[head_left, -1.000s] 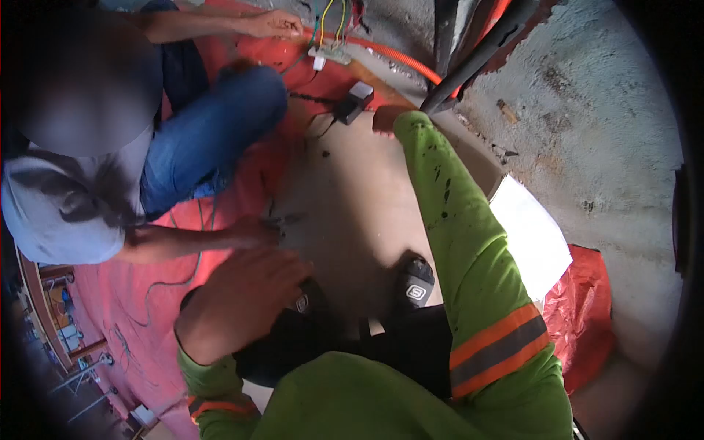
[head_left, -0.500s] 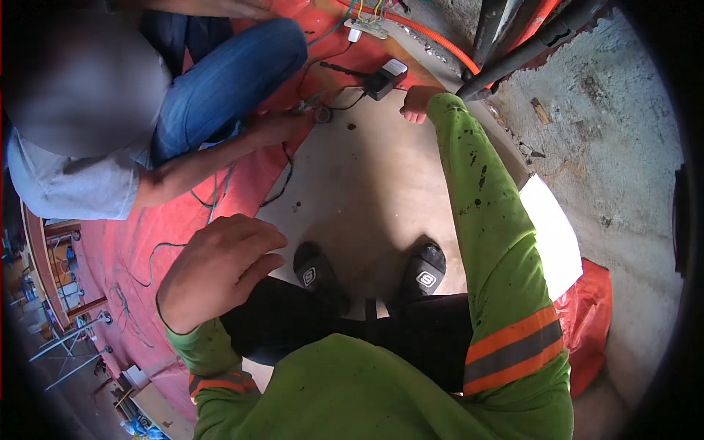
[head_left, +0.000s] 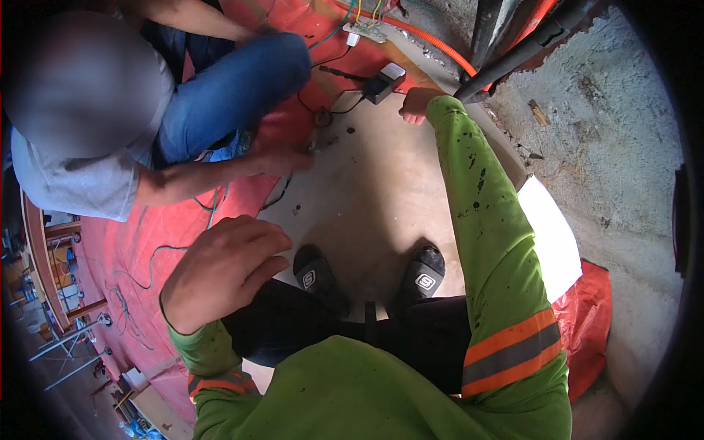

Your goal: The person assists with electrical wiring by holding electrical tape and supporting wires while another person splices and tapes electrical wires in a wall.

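My left hand [head_left: 226,273] hovers at the left above my dark-trousered leg. Its fingers bend loosely, the thumb stands apart from them, and nothing shows in the grip. Ahead, past the end of the green sleeve [head_left: 484,183], my right hand [head_left: 418,105] has its fingers curled in; whatever may be inside is hidden. Closest to it are a black power adapter [head_left: 383,83] with a white label and a dark pipe [head_left: 513,59]. Both my feet, in black slip-on shoes [head_left: 423,271], are on the pale floor [head_left: 367,183].
A co-worker in blue jeans [head_left: 227,95] sits at the left, one hand [head_left: 286,161] low over the floor. Red sheeting [head_left: 161,235] with loose cables lies there. An orange conduit [head_left: 433,40] and wired white outlet [head_left: 364,32] are ahead. The rough wall [head_left: 601,132] rises right.
The co-worker's hand has shifted back toward my feet, away from the cable ring. My left hand has drifted slightly right; my right hand is nearly unmoved.
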